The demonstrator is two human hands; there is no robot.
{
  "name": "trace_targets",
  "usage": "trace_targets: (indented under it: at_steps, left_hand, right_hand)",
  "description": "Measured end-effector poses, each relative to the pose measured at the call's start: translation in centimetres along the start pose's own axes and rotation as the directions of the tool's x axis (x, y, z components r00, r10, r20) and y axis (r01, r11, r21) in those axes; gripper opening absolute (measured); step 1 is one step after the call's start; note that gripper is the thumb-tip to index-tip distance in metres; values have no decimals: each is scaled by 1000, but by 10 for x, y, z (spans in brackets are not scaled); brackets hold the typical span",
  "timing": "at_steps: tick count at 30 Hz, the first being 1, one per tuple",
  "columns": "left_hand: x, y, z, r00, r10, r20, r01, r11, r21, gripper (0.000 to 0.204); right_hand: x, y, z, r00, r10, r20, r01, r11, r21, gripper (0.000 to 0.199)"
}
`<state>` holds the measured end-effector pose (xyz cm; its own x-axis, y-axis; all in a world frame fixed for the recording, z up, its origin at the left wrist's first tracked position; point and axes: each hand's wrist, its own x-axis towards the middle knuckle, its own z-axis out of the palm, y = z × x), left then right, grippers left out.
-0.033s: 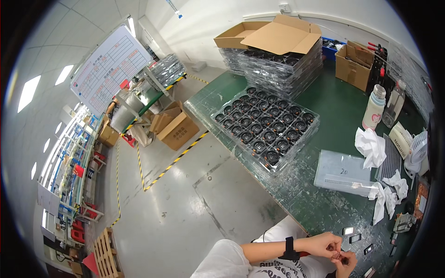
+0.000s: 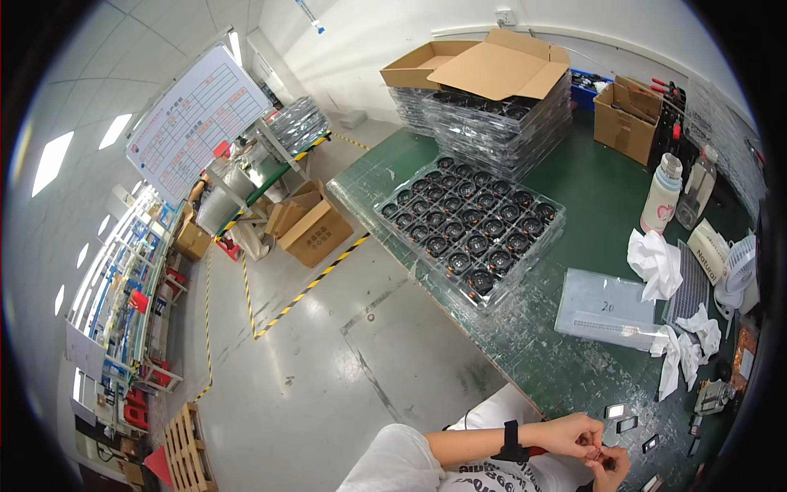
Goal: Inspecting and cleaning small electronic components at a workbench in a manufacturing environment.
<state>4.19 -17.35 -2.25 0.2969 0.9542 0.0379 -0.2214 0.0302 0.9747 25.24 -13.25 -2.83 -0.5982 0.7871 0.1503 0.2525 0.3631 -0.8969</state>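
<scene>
On the left part of the green desk [image 2: 385,180], by the edge along the floor, lies a clear tray [image 2: 426,275] of round black parts set in rows, some showing touches of orange. Behind it, toward the wall edge, rises a stack of clear trays [image 2: 500,135] topped with open brown cardboard [image 2: 500,66]. Nearer, above the desk's front edge beside the person's lap, is the left hand [image 2: 576,435], a black band [image 2: 512,441] around its wrist. The right hand [image 2: 611,469] meets it from the lower right. On both, the fingers are bent with their tips drawn close; whether they pinch something cannot be told, for the fingers hide the gap. Farther in lies a flat, see-through sleeve [image 2: 602,299]. Just beyond the hands, small rectangular pieces rest loosely on the scuffed desktop near that front edge: a dark-rimmed one with a bright, pale face [image 2: 615,411], then a dark one with a greyer face [image 2: 627,424], then a narrow black one with a pale patch [image 2: 650,444]. Toward the right edge are crumpled white tissues [image 2: 656,262], a pale flask [image 2: 661,197] and a white fan [image 2: 738,271].
</scene>
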Motion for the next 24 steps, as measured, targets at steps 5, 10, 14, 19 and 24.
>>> trace_targets:
  at_steps: [5,10,14,19,24]
  left_hand:
    - [-1,-6,-4,996,12,86,-8,999,-48,11]
    - [0,-10,-2,994,95,62,-93,995,-26,10]
    - [2,-9,-4,993,92,70,-93,995,18,10]
    - [4,-7,-8,991,105,80,-110,992,58,11]
    - [3,-17,-4,992,123,41,-125,991,47,10]
  right_hand:
    - [-4,-1,0,998,56,2,-56,997,50,26]
    - [-4,0,1,999,45,-19,-44,998,50,27]
    - [-7,3,-2,999,54,-8,-53,998,31,26]
    - [-3,1,-1,997,78,21,-80,994,75,31]
    - [-6,1,1,989,146,17,-147,985,93,33]
